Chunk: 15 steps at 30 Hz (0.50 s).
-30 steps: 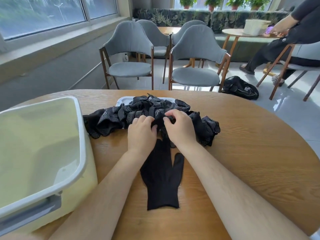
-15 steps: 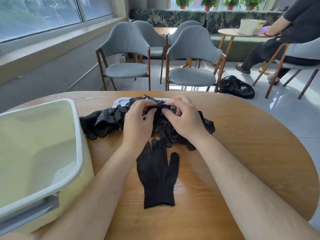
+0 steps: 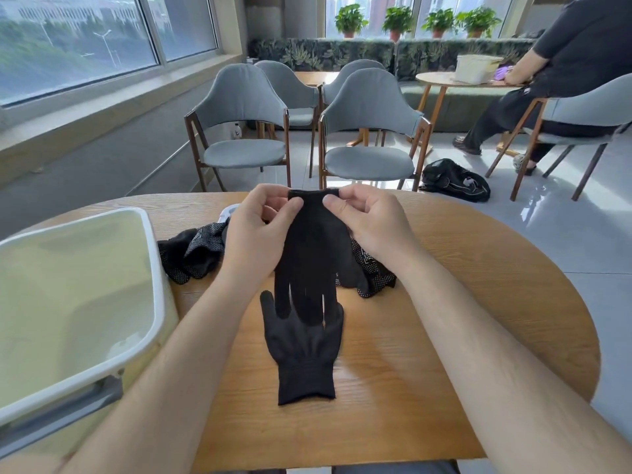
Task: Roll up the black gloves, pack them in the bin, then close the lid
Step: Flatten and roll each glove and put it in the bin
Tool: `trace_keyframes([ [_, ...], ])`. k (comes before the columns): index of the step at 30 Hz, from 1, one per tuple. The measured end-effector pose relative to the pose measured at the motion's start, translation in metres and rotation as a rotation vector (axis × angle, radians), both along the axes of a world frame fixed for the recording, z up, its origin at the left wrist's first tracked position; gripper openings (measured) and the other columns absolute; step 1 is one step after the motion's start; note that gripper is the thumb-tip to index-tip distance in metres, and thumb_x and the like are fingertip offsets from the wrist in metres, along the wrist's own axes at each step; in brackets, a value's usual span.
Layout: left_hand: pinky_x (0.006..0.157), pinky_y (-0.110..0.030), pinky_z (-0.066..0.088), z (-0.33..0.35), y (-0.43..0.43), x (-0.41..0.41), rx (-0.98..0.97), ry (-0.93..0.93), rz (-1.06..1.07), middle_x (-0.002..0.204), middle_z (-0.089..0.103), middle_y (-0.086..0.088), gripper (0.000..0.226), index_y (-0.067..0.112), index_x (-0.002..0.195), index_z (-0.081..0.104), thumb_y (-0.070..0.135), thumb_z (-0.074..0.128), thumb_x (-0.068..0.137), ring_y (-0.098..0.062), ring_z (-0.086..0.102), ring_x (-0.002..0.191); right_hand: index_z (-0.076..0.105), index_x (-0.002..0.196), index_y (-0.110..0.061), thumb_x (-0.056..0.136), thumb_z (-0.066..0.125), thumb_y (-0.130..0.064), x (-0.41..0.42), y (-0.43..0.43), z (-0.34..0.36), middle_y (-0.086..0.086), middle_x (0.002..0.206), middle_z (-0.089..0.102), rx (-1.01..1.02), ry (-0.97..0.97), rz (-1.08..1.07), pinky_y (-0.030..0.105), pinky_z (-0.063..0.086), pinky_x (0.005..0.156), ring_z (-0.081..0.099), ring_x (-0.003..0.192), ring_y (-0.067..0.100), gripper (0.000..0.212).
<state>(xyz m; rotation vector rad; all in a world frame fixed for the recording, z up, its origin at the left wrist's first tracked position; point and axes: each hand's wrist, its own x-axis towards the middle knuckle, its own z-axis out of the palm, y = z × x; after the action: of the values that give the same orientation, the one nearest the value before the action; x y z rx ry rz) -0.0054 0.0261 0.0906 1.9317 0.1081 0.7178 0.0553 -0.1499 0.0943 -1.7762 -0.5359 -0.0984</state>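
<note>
A black glove (image 3: 313, 254) hangs fingers-down above the round wooden table (image 3: 444, 302). My left hand (image 3: 260, 230) and my right hand (image 3: 369, 224) each pinch a corner of its cuff. Its fingertips dangle over a second black glove (image 3: 304, 357) that lies flat on the table, cuff toward me. Behind my hands a heap of black dotted gloves (image 3: 198, 251) spreads across the table. The open pale yellow bin (image 3: 150, 268) stands at the left. A sliver of the white lid (image 3: 228, 211) shows behind my left hand.
Grey chairs (image 3: 369, 131) stand beyond the table's far edge. A black bag (image 3: 455, 181) lies on the floor. A seated person (image 3: 533, 80) works at another table at the back right.
Both hands have lifted one black glove out of the heap and raised it by the cuff, so it hangs over the flat glove. The view has tilted up.
</note>
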Motion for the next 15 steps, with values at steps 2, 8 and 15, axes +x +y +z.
trace_keyframes([
  [2,0.064,-0.008,0.043,-0.004,0.002,-0.006,0.075,0.05,-0.011,0.082,0.063,0.016,0.013,0.028,0.107,0.071,0.029,0.07,0.094,0.002,0.053,0.07,0.076,0.104,-0.02,0.098,0.07,-0.031,-0.003,-0.004,-0.004,-0.005,0.09,0.079,-0.056,0.044,0.066,0.038,0.061,0.081,0.075,0.082,0.013,0.014],
  [8,0.06,-0.013,0.044,-0.011,0.004,-0.012,0.105,0.164,0.001,0.086,0.071,0.01,0.006,0.029,0.098,0.067,0.024,0.068,0.095,0.0,0.066,0.065,0.07,0.11,-0.014,0.097,0.071,-0.019,-0.01,0.0,-0.01,-0.006,0.085,0.075,-0.202,0.169,0.085,0.021,0.047,0.054,0.072,0.061,0.01,0.015],
  [15,0.077,-0.01,0.049,0.007,0.006,-0.029,0.181,-0.046,0.008,0.1,0.07,0.01,0.007,0.024,0.101,0.067,0.021,0.069,0.095,0.001,0.066,0.091,0.077,0.105,-0.021,0.095,0.072,-0.017,-0.023,0.004,0.0,-0.008,0.098,0.077,-0.057,-0.17,-0.015,0.029,0.061,0.083,0.072,0.094,0.007,0.012],
])
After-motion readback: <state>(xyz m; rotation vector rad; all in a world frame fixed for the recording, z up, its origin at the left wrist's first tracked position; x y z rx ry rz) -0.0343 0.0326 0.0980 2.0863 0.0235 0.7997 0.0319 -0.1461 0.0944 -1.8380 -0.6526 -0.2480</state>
